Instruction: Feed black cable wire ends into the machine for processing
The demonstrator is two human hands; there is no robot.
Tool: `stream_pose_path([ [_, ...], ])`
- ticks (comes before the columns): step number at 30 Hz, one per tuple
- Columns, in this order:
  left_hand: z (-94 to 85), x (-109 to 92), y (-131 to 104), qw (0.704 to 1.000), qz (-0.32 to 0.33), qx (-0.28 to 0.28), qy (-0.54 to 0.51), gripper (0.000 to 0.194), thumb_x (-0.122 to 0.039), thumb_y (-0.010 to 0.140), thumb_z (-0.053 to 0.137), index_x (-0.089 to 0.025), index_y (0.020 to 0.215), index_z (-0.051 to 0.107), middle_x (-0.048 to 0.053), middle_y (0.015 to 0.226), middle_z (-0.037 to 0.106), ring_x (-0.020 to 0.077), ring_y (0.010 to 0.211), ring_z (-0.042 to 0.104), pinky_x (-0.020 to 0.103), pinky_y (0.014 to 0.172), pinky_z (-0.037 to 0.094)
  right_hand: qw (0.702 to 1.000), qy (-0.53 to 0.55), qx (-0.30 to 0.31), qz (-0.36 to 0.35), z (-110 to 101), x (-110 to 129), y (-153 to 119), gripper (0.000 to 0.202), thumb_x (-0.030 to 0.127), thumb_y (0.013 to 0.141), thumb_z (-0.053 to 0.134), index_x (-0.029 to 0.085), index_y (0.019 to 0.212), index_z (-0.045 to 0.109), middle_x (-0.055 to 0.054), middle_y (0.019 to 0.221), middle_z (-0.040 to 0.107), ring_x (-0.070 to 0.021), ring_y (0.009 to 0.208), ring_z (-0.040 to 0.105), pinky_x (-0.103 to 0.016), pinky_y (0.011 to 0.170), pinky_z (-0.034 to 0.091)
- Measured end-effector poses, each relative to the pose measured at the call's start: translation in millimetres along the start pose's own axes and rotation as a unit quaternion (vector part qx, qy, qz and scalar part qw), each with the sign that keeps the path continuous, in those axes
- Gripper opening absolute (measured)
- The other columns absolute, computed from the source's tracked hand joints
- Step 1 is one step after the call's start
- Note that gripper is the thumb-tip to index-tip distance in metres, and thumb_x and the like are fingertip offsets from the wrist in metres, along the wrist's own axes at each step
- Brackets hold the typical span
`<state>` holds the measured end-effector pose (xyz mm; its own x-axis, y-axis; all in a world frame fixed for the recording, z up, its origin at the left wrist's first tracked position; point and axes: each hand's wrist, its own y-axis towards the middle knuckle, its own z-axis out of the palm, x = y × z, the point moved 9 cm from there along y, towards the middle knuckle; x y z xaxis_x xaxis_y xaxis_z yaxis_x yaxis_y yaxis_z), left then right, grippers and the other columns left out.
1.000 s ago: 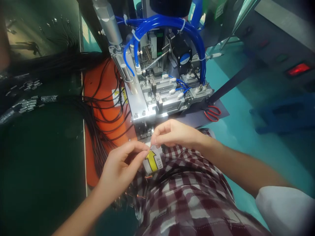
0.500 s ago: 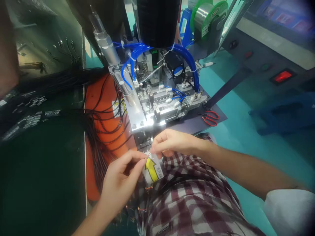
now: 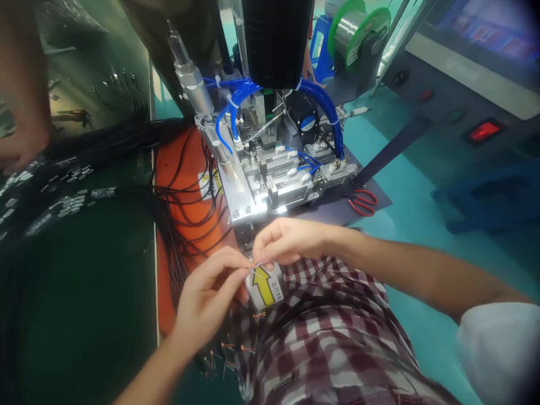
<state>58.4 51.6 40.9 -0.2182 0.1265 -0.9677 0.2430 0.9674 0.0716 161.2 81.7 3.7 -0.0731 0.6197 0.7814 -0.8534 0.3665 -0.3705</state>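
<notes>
Thin coloured wires [image 3: 255, 266] at a cable's end are pinched between my two hands. My left hand [image 3: 213, 287] is closed, thumb and forefinger pressed on the wires from the left. From the right, my right hand [image 3: 280, 242] pinches the same wire ends with its fingertips. Just beneath the fingers is a white label with a yellow arrow [image 3: 264, 288]. Black cables [image 3: 171, 253] run in a bundle over the orange surface [image 3: 185, 216] to the left of my hands. Below, several bare wire ends [image 3: 225, 354] with copper-coloured tips hang by the checkered cloth [image 3: 320, 337].
Ahead stands a metal machine [image 3: 282, 169] with blue air tubes [image 3: 333, 118]. Red-handled cutters [image 3: 363, 202] lie on its base plate. A solder wire spool [image 3: 358, 34] is behind. At far left, another person's hand [image 3: 21, 140] is over cables on the green table [image 3: 84, 292].
My right hand has shifted slightly left, and its fingertips now meet the wires nearer my left fingers. The view has swung a little left. The other person's hand has come further into view.
</notes>
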Motion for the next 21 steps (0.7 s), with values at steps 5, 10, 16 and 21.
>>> stream_pose_path([
  [5,-7.9,11.0,-5.3,0.995,-0.050,-0.086,0.008,0.008,-0.026,0.091,0.061,-0.025,0.089,0.068,-0.006,0.062,0.061,0.0081,0.045,0.056,0.016,0.040,0.048,0.967,-0.011,-0.207,-0.149,0.1,-0.9,-14.7,0.022,0.029,0.077,0.075,0.014,0.075,0.059,0.004,0.063,0.059,-0.0035,0.046,0.040,-0.018,0.043,0.027],
  [10,-5.0,-2.0,-8.8,0.993,0.012,-0.099,0.064,0.008,-0.021,0.089,0.062,-0.025,0.094,0.066,-0.004,0.079,0.066,0.0082,0.060,0.062,0.016,0.051,0.052,0.946,-0.018,-0.268,-0.180,4.7,-10.8,-21.3,0.019,0.028,0.080,0.071,0.015,0.077,0.057,0.004,0.063,0.054,-0.0043,0.047,0.039,-0.019,0.042,0.027],
  [16,-4.3,-26.0,-14.2,0.969,0.109,-0.118,0.188,0.015,-0.011,0.085,0.067,-0.024,0.093,0.064,-0.004,0.081,0.065,0.0075,0.066,0.058,0.016,0.057,0.048,0.937,-0.088,-0.279,-0.194,7.0,-5.0,-30.1,0.014,0.026,0.086,0.062,0.016,0.078,0.056,0.005,0.061,0.049,-0.0064,0.050,0.039,-0.021,0.045,0.029],
  [21,-1.9,-26.9,-16.0,0.975,0.100,-0.116,0.160,0.011,-0.012,0.088,0.064,-0.024,0.089,0.065,-0.004,0.081,0.065,0.0078,0.069,0.060,0.016,0.060,0.049,0.932,-0.112,-0.280,-0.201,8.3,-5.3,-31.0,0.015,0.029,0.087,0.060,0.017,0.080,0.055,0.004,0.063,0.049,-0.0073,0.052,0.040,-0.022,0.047,0.031],
])
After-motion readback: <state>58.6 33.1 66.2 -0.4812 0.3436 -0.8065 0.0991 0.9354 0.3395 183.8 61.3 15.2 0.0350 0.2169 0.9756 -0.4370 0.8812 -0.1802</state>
